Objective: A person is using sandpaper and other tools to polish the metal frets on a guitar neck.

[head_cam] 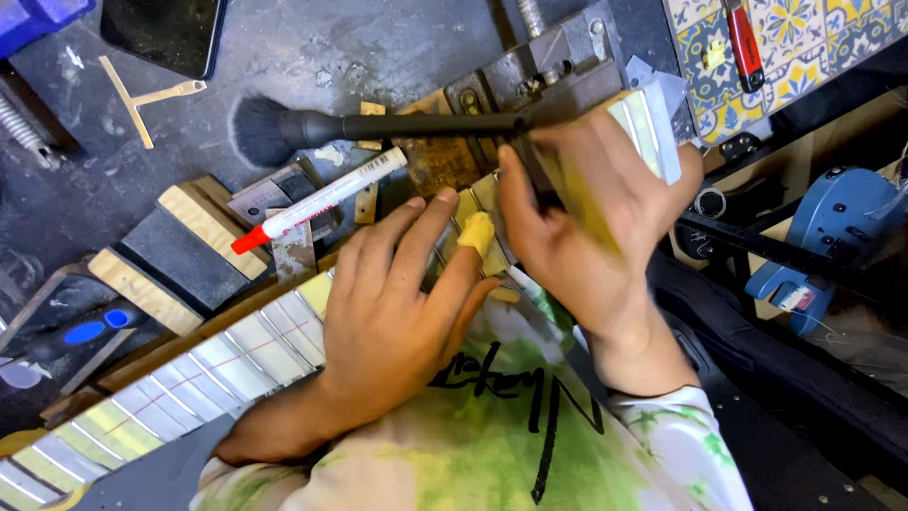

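Note:
A guitar neck (218,364) with taped-over frets runs from the lower left up to the middle. My left hand (397,303) lies flat on it, fingers spread, and one fingertip wears a yellow cover (478,233). My right hand (591,218) is just to the right, over the upper frets. It grips the handle of a long black brush (312,128), whose soft bristles point left over the bench. A yellowish bar (584,201) also shows under its fingers; I cannot tell if it is held.
A white marker with a red cap (322,199) lies next to wooden blocks (180,246). A phone (165,33) and a T-shaped brass tool (142,95) sit at the far left. A metal vise (558,66) stands behind the neck. A blue device (842,227) is at the right.

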